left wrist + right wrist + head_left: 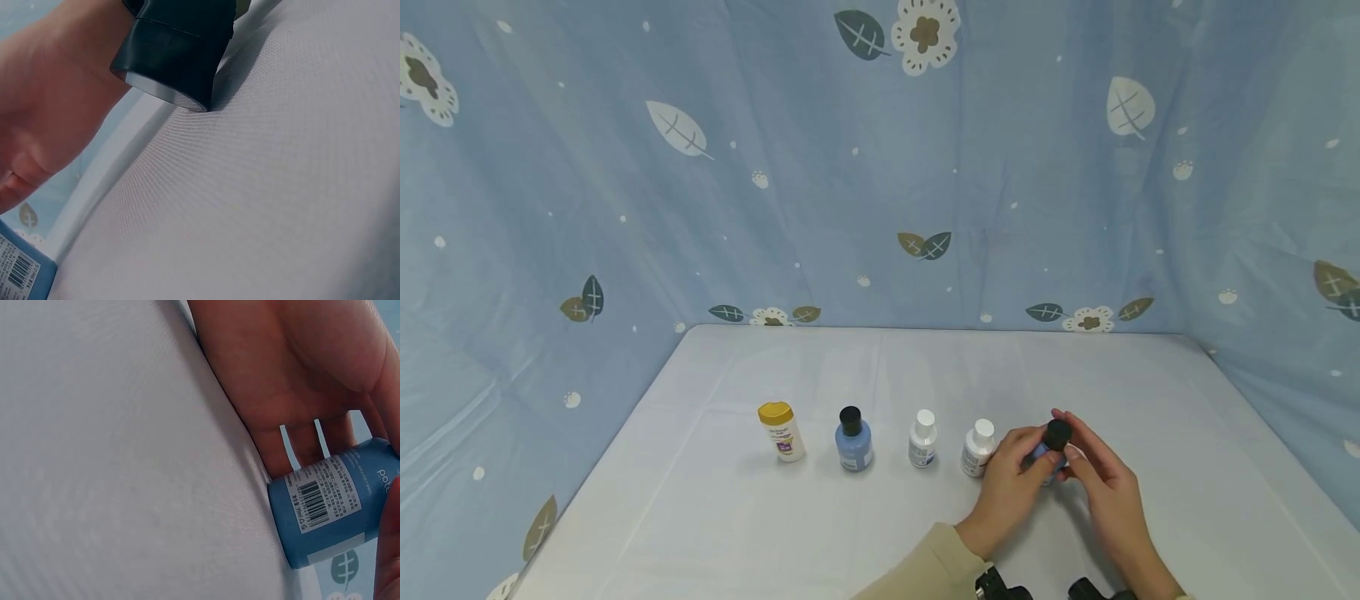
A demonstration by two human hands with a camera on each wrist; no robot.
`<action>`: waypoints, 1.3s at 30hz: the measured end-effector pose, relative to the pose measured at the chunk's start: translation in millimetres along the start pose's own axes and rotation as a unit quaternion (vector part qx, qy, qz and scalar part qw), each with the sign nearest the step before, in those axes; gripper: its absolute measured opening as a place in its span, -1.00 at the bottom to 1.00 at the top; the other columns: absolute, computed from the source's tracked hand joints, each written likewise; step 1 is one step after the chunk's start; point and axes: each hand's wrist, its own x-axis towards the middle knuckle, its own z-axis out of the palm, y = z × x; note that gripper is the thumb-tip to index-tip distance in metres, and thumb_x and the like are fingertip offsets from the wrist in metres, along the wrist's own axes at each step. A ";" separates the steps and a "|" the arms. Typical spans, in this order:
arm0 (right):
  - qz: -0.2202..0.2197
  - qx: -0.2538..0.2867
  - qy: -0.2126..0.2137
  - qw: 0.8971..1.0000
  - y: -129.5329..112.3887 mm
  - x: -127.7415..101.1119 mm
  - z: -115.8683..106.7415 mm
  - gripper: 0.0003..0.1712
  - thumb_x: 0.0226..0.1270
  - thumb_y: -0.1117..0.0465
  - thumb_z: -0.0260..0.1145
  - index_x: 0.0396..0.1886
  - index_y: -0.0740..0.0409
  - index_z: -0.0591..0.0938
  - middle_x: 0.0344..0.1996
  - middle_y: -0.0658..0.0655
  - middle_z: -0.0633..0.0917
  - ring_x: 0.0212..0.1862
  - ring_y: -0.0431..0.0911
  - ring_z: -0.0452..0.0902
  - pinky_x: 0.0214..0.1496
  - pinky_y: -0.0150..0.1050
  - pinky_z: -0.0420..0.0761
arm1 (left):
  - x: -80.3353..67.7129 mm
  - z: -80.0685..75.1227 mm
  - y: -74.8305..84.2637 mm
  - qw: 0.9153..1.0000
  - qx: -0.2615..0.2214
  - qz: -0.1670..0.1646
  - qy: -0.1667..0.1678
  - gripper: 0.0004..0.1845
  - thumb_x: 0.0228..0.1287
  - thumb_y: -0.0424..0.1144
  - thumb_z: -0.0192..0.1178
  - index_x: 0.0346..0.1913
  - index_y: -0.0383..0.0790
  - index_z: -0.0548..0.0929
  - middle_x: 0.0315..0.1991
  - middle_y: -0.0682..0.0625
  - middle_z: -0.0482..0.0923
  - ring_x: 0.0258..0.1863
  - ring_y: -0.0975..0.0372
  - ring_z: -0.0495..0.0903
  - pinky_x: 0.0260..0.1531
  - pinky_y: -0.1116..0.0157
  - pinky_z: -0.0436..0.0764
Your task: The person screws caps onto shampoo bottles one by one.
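Five small bottles stood in a row on the white table (pixel 715 517). Both hands met at the rightmost one — the left hand (pixel 1011 487) curled round the body of the blue bottle (pixel 1047 454), the right hand (pixel 1101 479) pinching its black cap (pixel 1057 434). Leftward stood two white bottles (pixel 978 447) — then a blue black-capped bottle (pixel 853 439) and a yellow-capped bottle (pixel 782 431).

Four little bottles lined up on the white table (pixel 775 533): yellow-capped bottle (pixel 782 431), blue bottle (pixel 853 440), two white bottles (pixel 922 439) (pixel 977 448). Leafy blue curtain (pixel 880 167) hangs behind.
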 end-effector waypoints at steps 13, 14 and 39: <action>0.001 -0.005 0.007 1.000 -1.2 0.4 -0.7 -0.51 0.30 0.35 0.08 0.24 0.16 0.33 0.09 0.05 0.46 0.09 -0.20 0.34 -0.33 -0.36 0.54 | -0.7 5.7 -18.3 1.000 -0.014 -0.012 -0.011 -0.64 0.25 -0.10 0.07 0.11 -0.02 0.49 -0.05 0.15 0.43 -0.03 0.39 0.40 -0.05 0.41 0.39; 0.004 -0.003 0.009 1.000 -0.8 0.5 -0.8 -0.51 0.29 0.34 0.09 0.23 0.17 0.33 0.08 0.05 0.46 0.07 -0.20 0.36 -0.33 -0.36 0.54 | -0.9 5.7 -18.3 1.000 -0.012 -0.012 -0.011 -0.64 0.25 -0.10 0.07 0.11 -0.02 0.50 -0.05 0.15 0.43 -0.03 0.39 0.40 -0.05 0.41 0.39; 0.017 -0.005 0.033 0.999 2.5 0.9 -0.9 -0.50 0.23 0.34 0.17 0.20 0.17 0.36 0.01 0.08 0.49 -0.03 -0.19 0.44 -0.36 -0.38 0.54 | -0.4 -6.2 11.2 0.998 -0.028 -0.047 -0.020 -0.67 0.24 -0.26 0.09 0.07 -0.16 0.52 -0.06 0.09 0.44 -0.04 0.37 0.41 -0.07 0.40 0.41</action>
